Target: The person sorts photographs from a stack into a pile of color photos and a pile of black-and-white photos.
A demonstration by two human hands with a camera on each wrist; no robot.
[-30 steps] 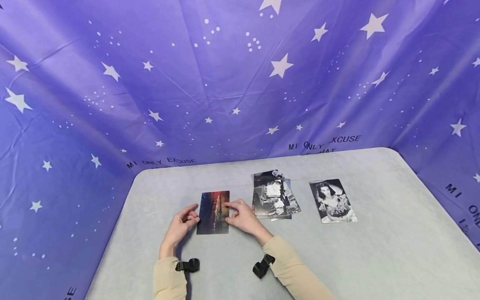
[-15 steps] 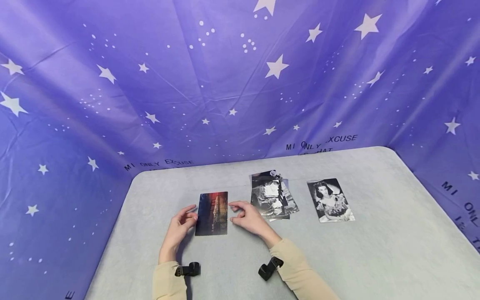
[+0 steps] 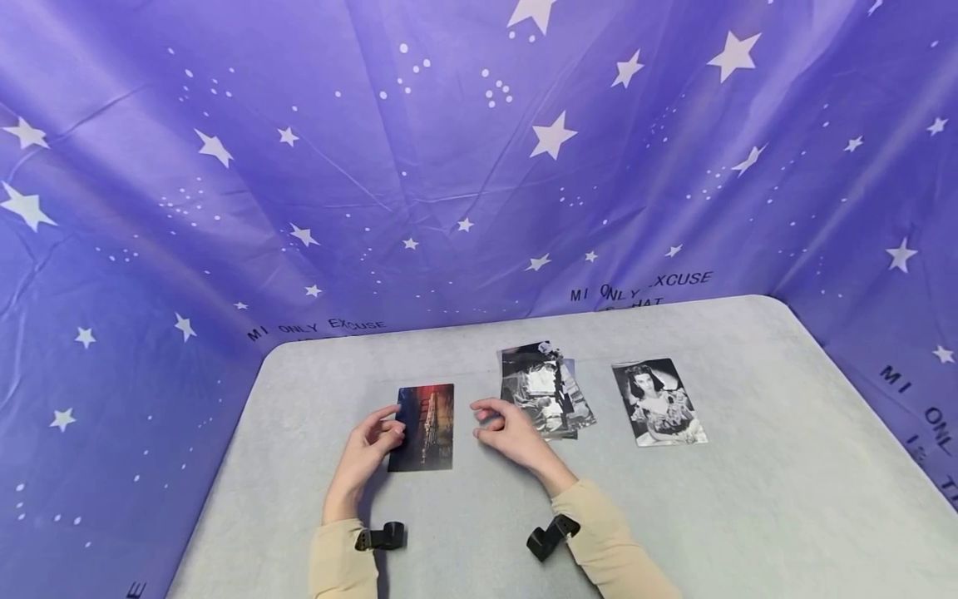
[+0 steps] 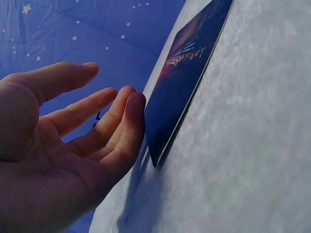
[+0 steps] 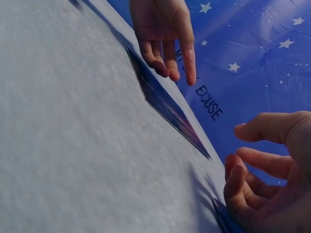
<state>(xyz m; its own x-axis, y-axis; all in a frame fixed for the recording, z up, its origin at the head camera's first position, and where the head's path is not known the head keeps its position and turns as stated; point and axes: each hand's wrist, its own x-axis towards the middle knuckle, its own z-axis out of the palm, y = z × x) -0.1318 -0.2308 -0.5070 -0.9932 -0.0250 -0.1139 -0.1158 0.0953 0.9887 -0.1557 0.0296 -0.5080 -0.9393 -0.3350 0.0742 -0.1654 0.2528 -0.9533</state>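
Note:
A photo card (image 3: pixel 428 428) with a dark blue, red and orange picture lies flat on the table, left of centre. My left hand (image 3: pixel 362 456) hovers at its left edge, overlapping it in the head view. In the left wrist view the fingers of this hand (image 4: pixel 82 121) are loosely bent and the thumb stands apart, with nothing held; whether a fingertip touches the card (image 4: pixel 182 73) I cannot tell. Off the card's right side, my right hand (image 3: pixel 520 437) is raised, fingers loosely bent and holding nothing. It partly covers the lower left of a photo pile (image 3: pixel 540 387).
The pile holds overlapping, mostly black-and-white photos. A black-and-white portrait photo (image 3: pixel 659 402) lies farther right by itself. The grey table (image 3: pixel 748 499) has rounded back corners. A purple star-printed cloth (image 3: pixel 419 166) rises behind it and along both sides.
My right hand has left the coloured card's right edge and drawn off to the right. The left hand has shifted slightly right, over the card's left edge. The photos stay in place.

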